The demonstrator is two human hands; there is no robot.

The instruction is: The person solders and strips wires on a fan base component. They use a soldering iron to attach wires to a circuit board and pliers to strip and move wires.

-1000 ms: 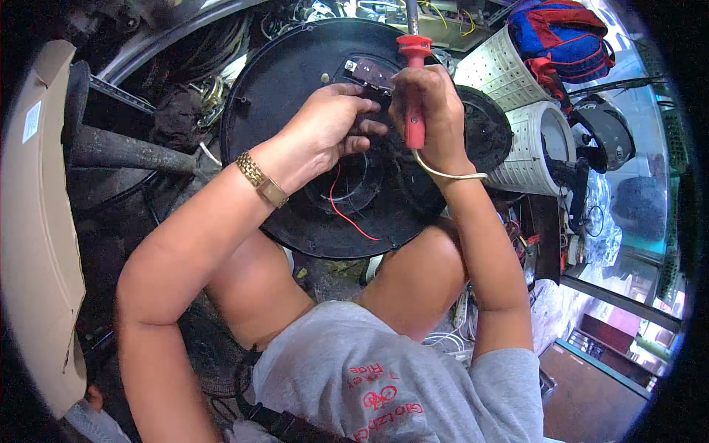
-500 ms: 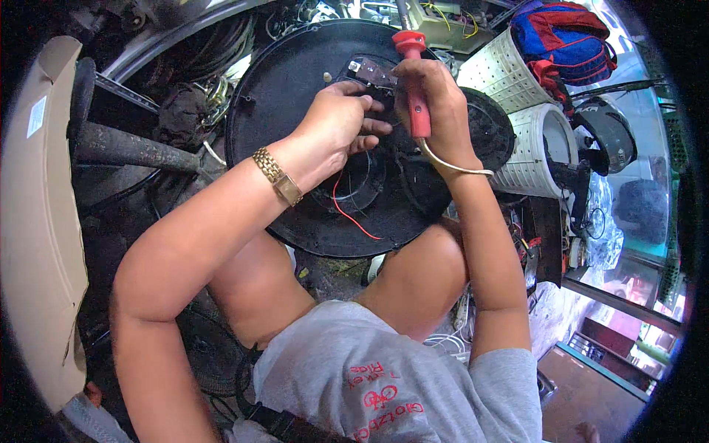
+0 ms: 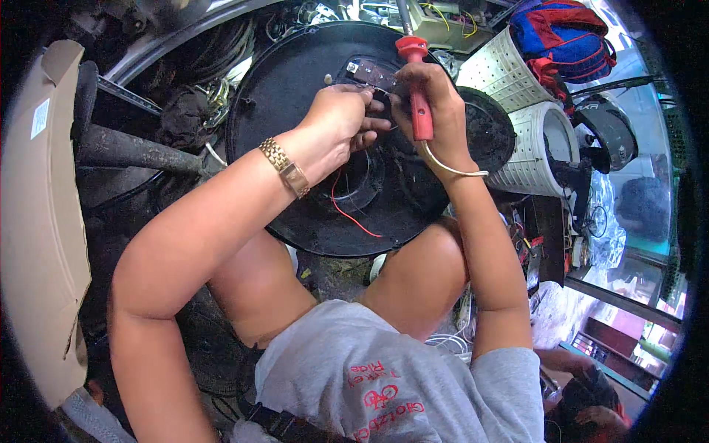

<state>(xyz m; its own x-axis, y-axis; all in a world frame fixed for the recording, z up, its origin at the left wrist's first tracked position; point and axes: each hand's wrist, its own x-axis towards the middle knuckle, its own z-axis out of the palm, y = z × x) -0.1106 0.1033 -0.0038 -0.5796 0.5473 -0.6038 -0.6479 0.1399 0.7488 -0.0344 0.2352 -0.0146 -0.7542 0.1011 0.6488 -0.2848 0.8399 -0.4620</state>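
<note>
My right hand (image 3: 437, 92) is wrapped round the red handle of a soldering iron (image 3: 422, 114). Its metal shaft points up and away from me, and a pale cord runs from the handle past my wrist. My left hand (image 3: 341, 114) pinches what looks like a thin shiny wire (image 3: 380, 90) between thumb and forefinger; its other fingers are loosely bent. The wire runs toward my right fingertips, where its end is hidden. Just beyond lies a small dark block (image 3: 371, 73) with a metal terminal, on a large round black plastic base (image 3: 284, 85) above my knees.
A loose red wire (image 3: 354, 219) hangs over the base. White perforated bins (image 3: 502, 70), a blue-and-red backpack (image 3: 561, 40) and a black helmet (image 3: 607, 131) stand at the right. Cardboard (image 3: 44, 221) rises at the left beside a metal post (image 3: 136, 150). Another person's hand (image 3: 602, 422) shows lower right.
My right hand and the soldering iron have shifted slightly, with the handle a little lower. My left hand stays nearly still. Another person's arm and dark clothing have come into view at lower right.
</note>
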